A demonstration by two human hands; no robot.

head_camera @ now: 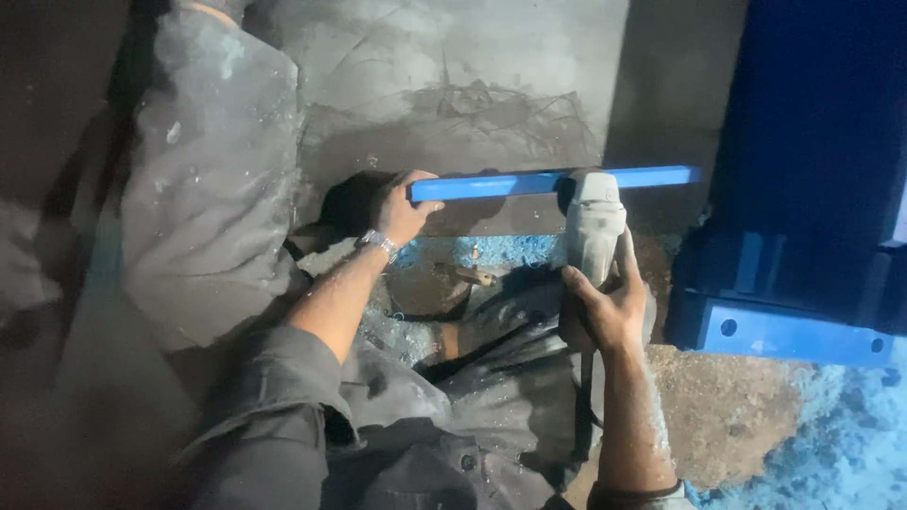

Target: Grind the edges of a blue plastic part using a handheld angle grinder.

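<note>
1. Here, mid-frame, the left hand (402,210) is clamped around the near end of a blue metal bar (553,180), holding it level above the concrete floor (491,57).
2. The right hand (605,307) grips an angle grinder (595,227) tight, its head meeting the bar just right of centre.
3. Blue dust (491,250) lies beneath; it looks like cutting or grinding in hand.
4. Next calls for steady pressure and a firm hold.

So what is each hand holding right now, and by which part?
Left hand grips the blue bar at its left end; right hand holds the grey power tool by its rear body.
</note>
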